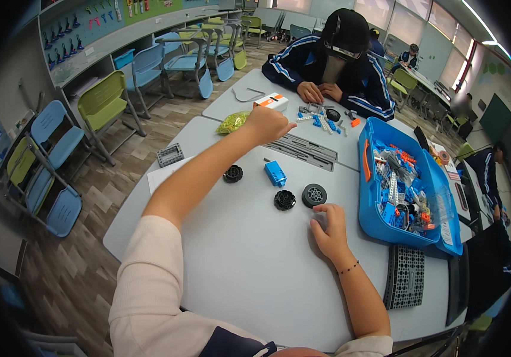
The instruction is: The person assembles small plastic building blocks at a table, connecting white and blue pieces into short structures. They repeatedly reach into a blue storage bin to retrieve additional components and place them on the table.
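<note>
My left hand (267, 125) is stretched far over the table with its fingers curled. Its thumb points right, and whatever lies under the fingers is hidden. Close to it are a yellow-green packet (232, 122) and a white and orange box (273, 102). My right hand (331, 233) rests on the table, thumb and fingers apart, just below a black-tyred wheel (314, 195). Left of that wheel lies a black hub (284, 200), with a blue brick-shaped block (275, 174) above it. Another black hub (233, 174) sits beside my left forearm.
A blue bin (367, 205) full of building pieces stands at the right. Near it lies a dark grey perforated block (404, 278). Grey beams (303, 151) fill a slot mid-table. Across from me, a person (338, 62) handles small parts. A grey frame piece (170, 155) lies left.
</note>
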